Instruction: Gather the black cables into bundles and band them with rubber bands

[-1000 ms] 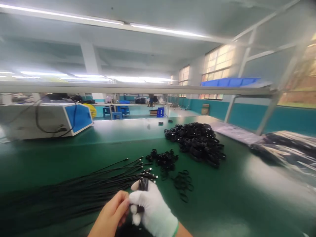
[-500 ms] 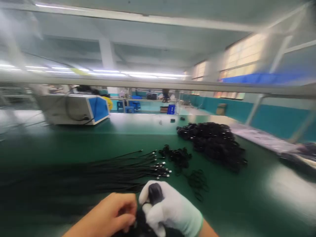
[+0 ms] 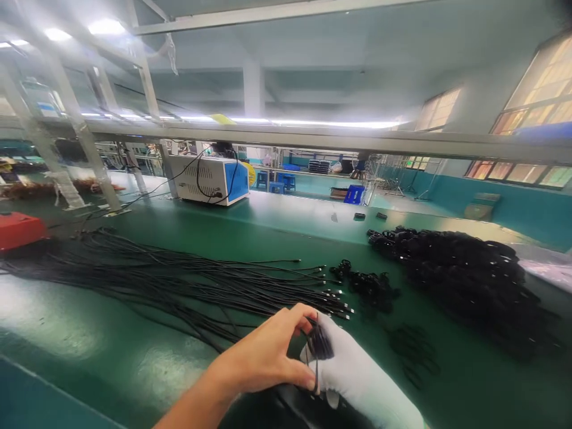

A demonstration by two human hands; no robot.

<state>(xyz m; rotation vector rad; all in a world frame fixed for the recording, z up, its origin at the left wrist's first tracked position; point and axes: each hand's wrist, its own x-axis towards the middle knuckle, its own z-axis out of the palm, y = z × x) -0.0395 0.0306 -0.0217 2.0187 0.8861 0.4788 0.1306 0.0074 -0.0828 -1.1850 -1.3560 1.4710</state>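
My right hand (image 3: 353, 363), in a white glove, is closed around a coiled black cable (image 3: 320, 344). My bare left hand (image 3: 277, 351) meets it from the left, with thumb and fingers curved about the coil's near side. Between its thumb and fingertips runs a thin black band (image 3: 317, 363), stretched upright across the front of the coil. More black cable lies below both hands, partly hidden. Just beyond the hands, a spread of straight black cables (image 3: 214, 280) ends in bright metal plugs.
Right of the cable ends lie a small heap of black loops (image 3: 369, 286) and thin black bands (image 3: 411, 351). A large pile of coiled cables (image 3: 465, 268) sits farther right. A white-and-blue machine (image 3: 214, 179) stands at the back; a red object (image 3: 20, 231) is at far left.
The view has swung left, so the scene sits farther right. My left hand has moved against the right one, and a thin band now shows stretched in its fingers at the coil.
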